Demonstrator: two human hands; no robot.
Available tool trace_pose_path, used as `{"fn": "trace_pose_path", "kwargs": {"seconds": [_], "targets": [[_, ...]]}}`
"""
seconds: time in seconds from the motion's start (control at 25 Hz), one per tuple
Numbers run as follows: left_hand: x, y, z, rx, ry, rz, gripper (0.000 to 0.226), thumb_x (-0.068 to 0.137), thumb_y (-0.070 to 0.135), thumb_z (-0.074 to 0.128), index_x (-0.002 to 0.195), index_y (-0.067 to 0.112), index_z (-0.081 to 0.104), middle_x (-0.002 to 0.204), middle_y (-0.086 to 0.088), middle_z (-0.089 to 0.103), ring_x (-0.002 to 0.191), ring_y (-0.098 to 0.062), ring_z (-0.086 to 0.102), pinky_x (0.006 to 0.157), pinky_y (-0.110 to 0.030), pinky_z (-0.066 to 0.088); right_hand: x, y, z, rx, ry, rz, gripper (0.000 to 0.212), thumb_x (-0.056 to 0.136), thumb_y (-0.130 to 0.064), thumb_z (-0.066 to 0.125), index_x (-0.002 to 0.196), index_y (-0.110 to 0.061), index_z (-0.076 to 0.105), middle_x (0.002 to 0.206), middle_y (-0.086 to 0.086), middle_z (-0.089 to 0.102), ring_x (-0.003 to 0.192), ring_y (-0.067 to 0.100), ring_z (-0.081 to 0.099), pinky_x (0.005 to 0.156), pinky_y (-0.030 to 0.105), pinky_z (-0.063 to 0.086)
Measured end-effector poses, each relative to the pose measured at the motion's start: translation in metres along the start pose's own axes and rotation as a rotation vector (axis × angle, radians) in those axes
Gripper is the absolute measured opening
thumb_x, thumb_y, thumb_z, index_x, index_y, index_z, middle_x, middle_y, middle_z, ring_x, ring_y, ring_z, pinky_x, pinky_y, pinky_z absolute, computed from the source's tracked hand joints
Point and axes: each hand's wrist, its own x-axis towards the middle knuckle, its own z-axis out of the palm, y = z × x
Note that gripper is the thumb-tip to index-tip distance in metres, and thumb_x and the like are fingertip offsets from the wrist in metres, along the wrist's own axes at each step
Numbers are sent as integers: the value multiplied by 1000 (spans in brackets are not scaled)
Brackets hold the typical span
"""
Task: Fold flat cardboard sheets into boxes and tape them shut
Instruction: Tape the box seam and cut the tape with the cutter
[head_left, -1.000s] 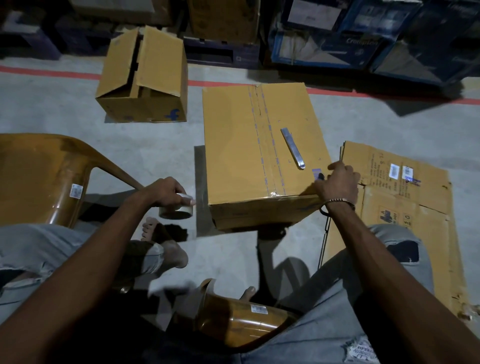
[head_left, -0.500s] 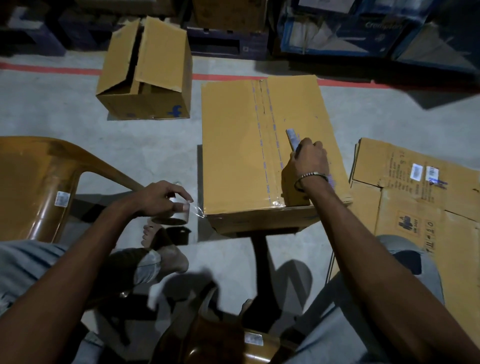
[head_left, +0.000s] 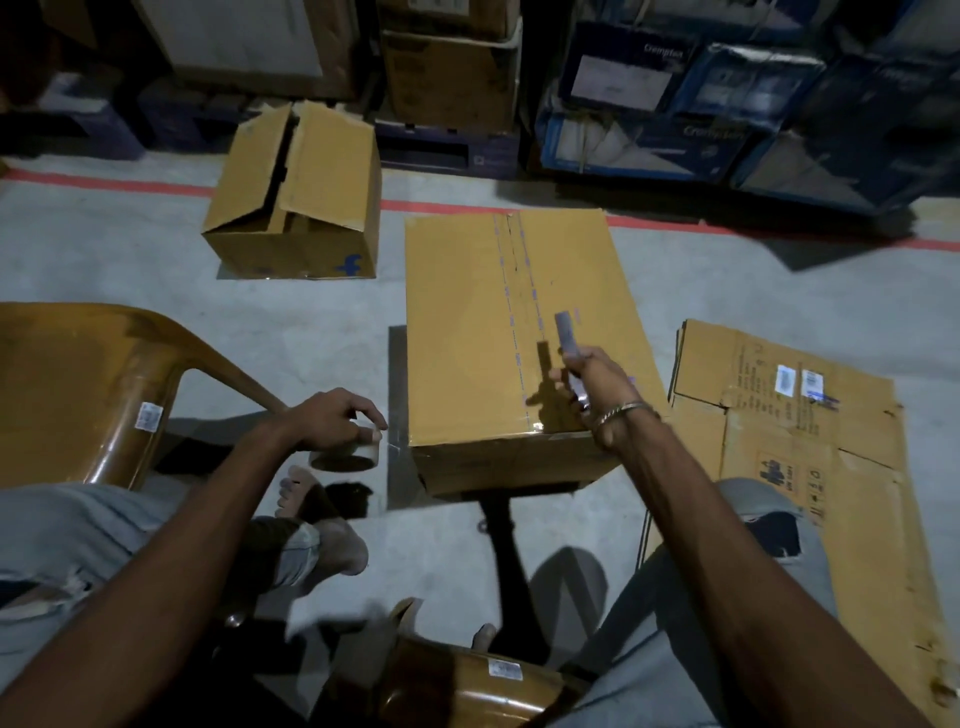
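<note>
A closed cardboard box (head_left: 467, 332) stands in front of me, with clear tape running along its top seam. My right hand (head_left: 592, 376) grips a slim metal cutter (head_left: 567, 336) and holds it just above the box's near right part. My left hand (head_left: 332, 421) holds a roll of clear tape (head_left: 345, 454) to the left of the box's near corner. A strip of tape stretches from the roll to that corner. Flat cardboard sheets (head_left: 810, 441) lie on the floor to the right.
A second box (head_left: 296, 208) with open flaps sits on the floor at the back left. An orange plastic chair (head_left: 78, 384) stands on my left, and another chair's edge (head_left: 467, 680) shows below. Stacked cartons (head_left: 675, 93) line the back behind a red floor line.
My right hand moved from the box's near right edge to the cutter lying on top, took hold of it and lifted it. My left hand stayed beside the box with the tape roll.
</note>
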Motion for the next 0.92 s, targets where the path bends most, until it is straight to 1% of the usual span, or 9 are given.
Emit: {"fn": "trace_pose_path", "kwargs": {"seconds": [0.08, 0.12, 0.28, 0.4, 0.52, 0.64, 0.72, 0.8, 0.92], "targets": [[-1, 0, 0, -8, -1, -2, 15, 94, 34, 75, 109, 35, 77, 126, 9, 68, 116, -15, 60, 95, -33, 45, -21, 12, 5, 103, -65, 92, 33, 105, -33, 46, 118, -12, 67, 69, -3, 63, 54, 12, 43, 43, 24, 28], [-2, 1, 1, -3, 4, -8, 16, 93, 34, 76, 110, 33, 77, 126, 8, 69, 115, -16, 61, 96, -34, 47, -32, 19, 8, 181, -97, 135, 37, 104, -34, 42, 117, -11, 67, 70, -1, 61, 57, 13, 42, 43, 24, 27], [-5, 6, 2, -13, 24, -17, 17, 93, 33, 77, 109, 29, 80, 125, 4, 70, 113, -19, 63, 100, -37, 50, -66, 46, 24, 369, -152, 170, 40, 102, -5, 46, 139, 3, 54, 85, 8, 62, 69, 20, 60, 59, 33, 56], [-9, 6, 3, -24, 33, -33, 17, 92, 34, 78, 108, 29, 80, 123, 2, 71, 112, -21, 64, 98, -38, 52, -95, 53, 42, 402, -162, 136, 29, 104, 6, 46, 132, -1, 49, 103, 21, 66, 84, 34, 75, 66, 42, 63], [-14, 6, 4, -45, 43, -35, 12, 94, 36, 75, 104, 30, 80, 121, 1, 73, 109, -21, 65, 98, -39, 53, -125, 64, 62, 133, -214, 92, 17, 108, -7, 50, 123, -10, 44, 108, 24, 74, 86, 39, 76, 66, 39, 63], [-18, 7, 5, -104, 64, -13, 15, 96, 34, 73, 104, 24, 80, 117, 1, 73, 105, -20, 65, 92, -33, 51, -150, 84, 90, -167, -238, 17, 22, 108, -28, 54, 120, -14, 41, 84, 16, 76, 67, 35, 74, 57, 35, 60], [-18, 9, 7, -110, 66, 15, 11, 95, 31, 73, 100, 24, 80, 115, 1, 72, 102, -20, 65, 85, -31, 49, -162, 94, 109, -298, -172, -40, 29, 107, -37, 53, 111, -12, 40, 71, 21, 68, 54, 34, 70, 47, 34, 56], [-17, 8, 7, -98, 66, 28, 7, 94, 26, 73, 96, 25, 79, 113, 2, 74, 100, -18, 65, 83, -30, 48, -163, 108, 126, -429, -60, -102, 33, 106, -43, 51, 101, -13, 39, 74, 27, 65, 48, 34, 68, 43, 35, 54], [-17, 7, 6, -96, 51, 20, 10, 92, 21, 74, 89, 30, 77, 105, 2, 74, 89, -15, 62, 75, -28, 45, -160, 125, 145, -709, 23, -218, 32, 103, -48, 48, 93, -21, 36, 79, 13, 63, 59, 35, 67, 50, 49, 59]]}}
